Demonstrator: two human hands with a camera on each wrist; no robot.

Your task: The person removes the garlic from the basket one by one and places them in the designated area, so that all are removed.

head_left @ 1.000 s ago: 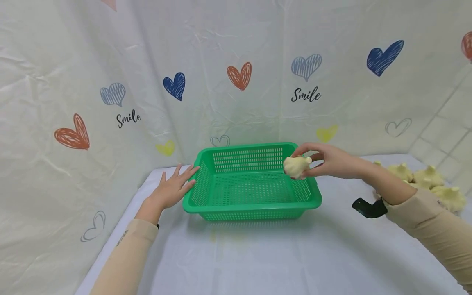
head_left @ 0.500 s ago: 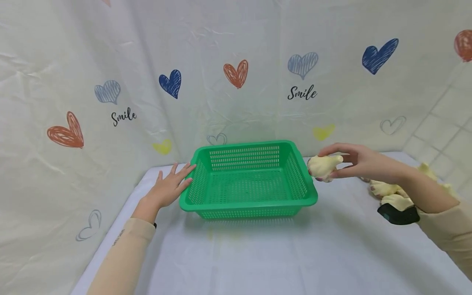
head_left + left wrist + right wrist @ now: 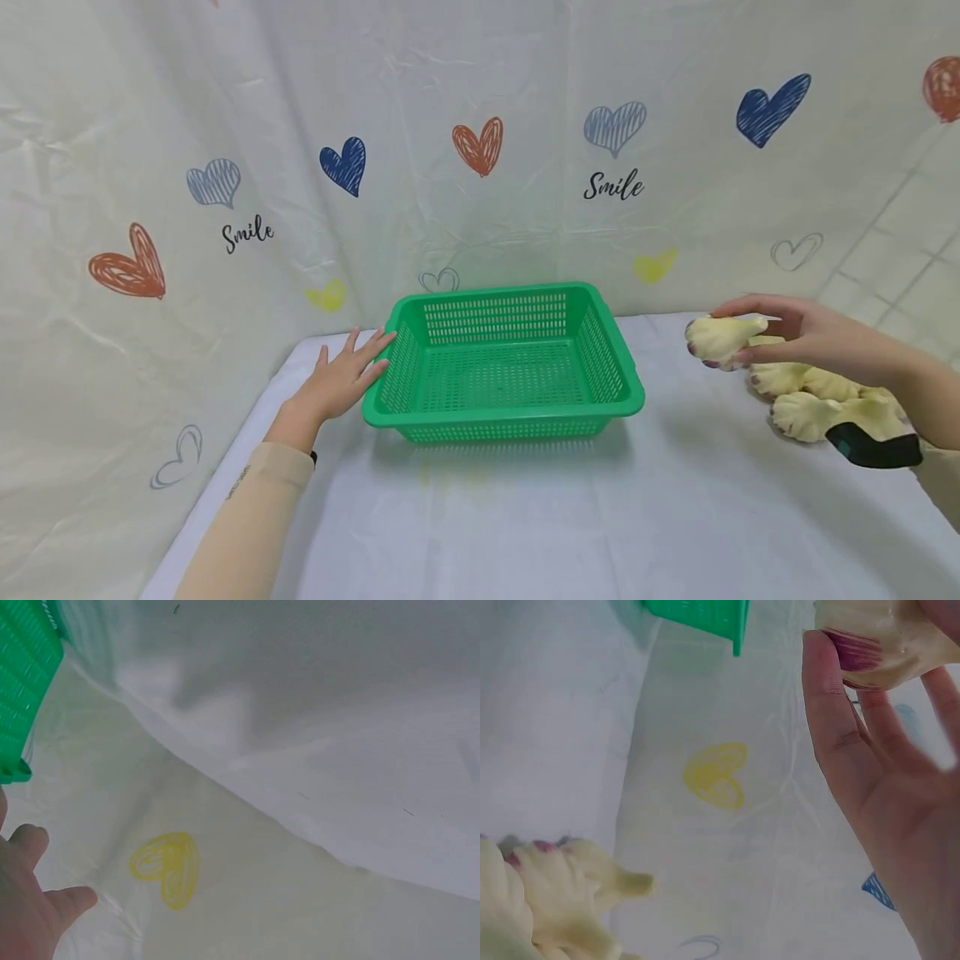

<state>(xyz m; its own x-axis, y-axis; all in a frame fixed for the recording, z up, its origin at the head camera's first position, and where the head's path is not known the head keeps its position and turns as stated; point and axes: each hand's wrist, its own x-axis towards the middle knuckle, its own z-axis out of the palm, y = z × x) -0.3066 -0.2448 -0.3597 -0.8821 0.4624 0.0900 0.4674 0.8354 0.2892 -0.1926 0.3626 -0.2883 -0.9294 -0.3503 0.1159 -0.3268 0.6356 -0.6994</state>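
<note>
Pinched between the fingers and thumb of my right hand (image 3: pixel 813 337) is a cream garlic bulb (image 3: pixel 716 340) with purple marks, its stem pointing right. It is held up to the right of a green plastic basket (image 3: pixel 502 414), overlapping a pile of garlic bulbs (image 3: pixel 802 415) in the head view. The right wrist view shows the held garlic bulb (image 3: pixel 885 637) close up, with more garlic bulbs (image 3: pixel 562 892) at lower left. My left hand (image 3: pixel 330 385) rests its spread, straight fingers on the basket's left rim. Nothing shows inside the basket.
A white cloth covers the table (image 3: pixel 525 517). Behind it hangs a pale curtain (image 3: pixel 525 225) printed with hearts and the word "Smile". A dark device (image 3: pixel 873 447) at the right wrist hides part of the pile.
My right hand has carried the garlic bulb rightward, from over the basket's right end out beyond the rim to near the pile. The left hand stays at the basket's left rim.
</note>
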